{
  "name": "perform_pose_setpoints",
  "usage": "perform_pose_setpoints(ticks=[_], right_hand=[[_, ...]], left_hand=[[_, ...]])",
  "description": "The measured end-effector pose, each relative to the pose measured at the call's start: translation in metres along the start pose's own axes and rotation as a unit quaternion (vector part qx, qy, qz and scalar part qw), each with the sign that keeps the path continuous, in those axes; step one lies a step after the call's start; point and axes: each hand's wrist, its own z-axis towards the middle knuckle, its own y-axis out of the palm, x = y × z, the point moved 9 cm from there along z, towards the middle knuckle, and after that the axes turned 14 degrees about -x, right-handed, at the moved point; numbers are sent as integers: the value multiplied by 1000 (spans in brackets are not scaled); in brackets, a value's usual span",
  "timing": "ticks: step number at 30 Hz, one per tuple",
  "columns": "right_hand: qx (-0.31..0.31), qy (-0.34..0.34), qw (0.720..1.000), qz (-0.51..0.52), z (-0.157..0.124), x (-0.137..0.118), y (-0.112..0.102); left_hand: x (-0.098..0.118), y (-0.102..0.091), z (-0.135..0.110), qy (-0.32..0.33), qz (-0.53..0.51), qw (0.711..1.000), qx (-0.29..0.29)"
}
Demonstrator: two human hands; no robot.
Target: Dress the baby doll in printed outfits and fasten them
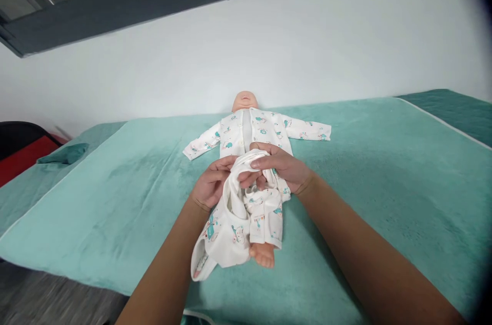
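A baby doll (245, 101) lies on its back on a teal towel (365, 171), head toward the wall. It wears a white printed top (261, 130) with the sleeves spread out. White printed trousers (238, 222) are bunched around its legs, and one bare foot (263, 256) sticks out at the bottom. My left hand (209, 184) grips the trousers' waistband on the left side. My right hand (282, 166) is closed on the waistband at the doll's waist.
The towel covers a padded table that runs to a white wall. A folded teal cloth (63, 155) lies at the far left edge. A red and black object (19, 153) stands beyond the left side. A second teal surface (453, 109) sits at right.
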Motion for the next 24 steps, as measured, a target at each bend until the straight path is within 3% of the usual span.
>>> perform_pose_setpoints(ticks=[9, 14, 18, 24], right_hand=[[69, 15, 997, 9, 1, 4, -6], [76, 19, 997, 5, 3, 8, -6], [74, 25, 997, -6, 3, 8, -4], [129, 28, 990, -56, 0, 4, -11]], left_hand=[[-14, -14, -16, -17, -18, 999, 25], [-8, -5, -20, -32, 55, 997, 32], [-5, -3, -23, -8, 30, 999, 24], [-3, 5, -21, -2, 33, 999, -4]])
